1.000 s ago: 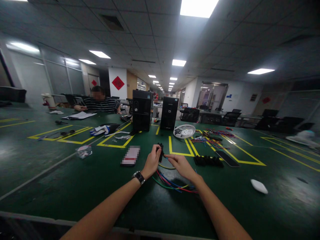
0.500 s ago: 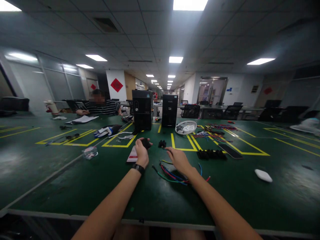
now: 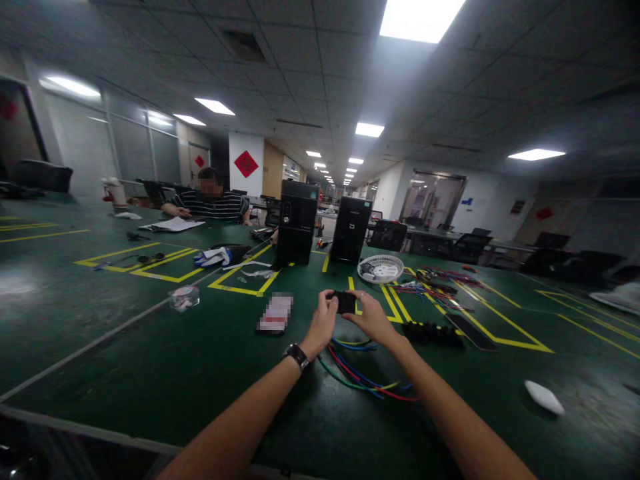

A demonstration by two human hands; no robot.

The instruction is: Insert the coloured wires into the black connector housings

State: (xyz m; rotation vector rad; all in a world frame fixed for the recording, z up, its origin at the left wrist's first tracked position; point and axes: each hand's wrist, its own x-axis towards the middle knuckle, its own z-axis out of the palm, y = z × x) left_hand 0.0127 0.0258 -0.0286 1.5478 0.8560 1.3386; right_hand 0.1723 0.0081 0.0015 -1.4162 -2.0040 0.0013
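Above the green table, my left hand [image 3: 323, 321] and my right hand [image 3: 371, 315] meet on a small black connector block [image 3: 345, 302], each pinching one end of it. A watch [image 3: 297, 355] sits on my left wrist. Under my hands lies a bundle of coloured wires [image 3: 359, 378], red, blue, green and yellow. A row of black connector parts [image 3: 432, 333] rests on the table just right of my right hand.
Two black computer towers [image 3: 297, 221] stand at the middle back, a white basket [image 3: 381, 269] beside them. More wires [image 3: 431, 283] and a dark flat slab [image 3: 471, 331] lie to the right, a white object [image 3: 545, 397] nearer. A person in a striped shirt [image 3: 213, 204] sits at far left.
My left hand, holding a black piece out to the left, came back to the centre. My right hand rose from the wires to meet it, and both now grip the block.
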